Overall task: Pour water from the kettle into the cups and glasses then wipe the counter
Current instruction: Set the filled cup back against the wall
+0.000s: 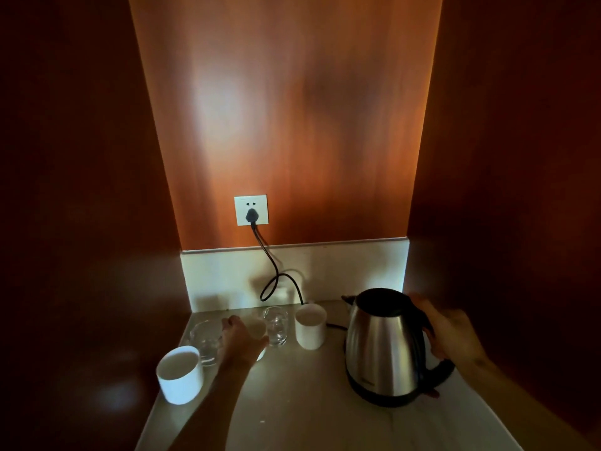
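Observation:
A steel kettle (385, 346) with a black lid and handle stands upright at the right of the pale counter (292, 402). My right hand (450, 333) is wrapped around its handle. My left hand (240, 340) grips a white cup (258, 330) in the middle of the row. One white cup (180, 374) sits at the near left, another white cup (310, 325) to the left of the kettle. A clear glass (276, 325) stands between the two hands' cups, and a second glass (205, 341) sits left of my wrist.
A black cord (273, 275) runs from a plug in the white wall socket (251, 210) down behind the cups. Dark wooden walls close in the niche on the left, right and back. The counter's front part lies open toward me.

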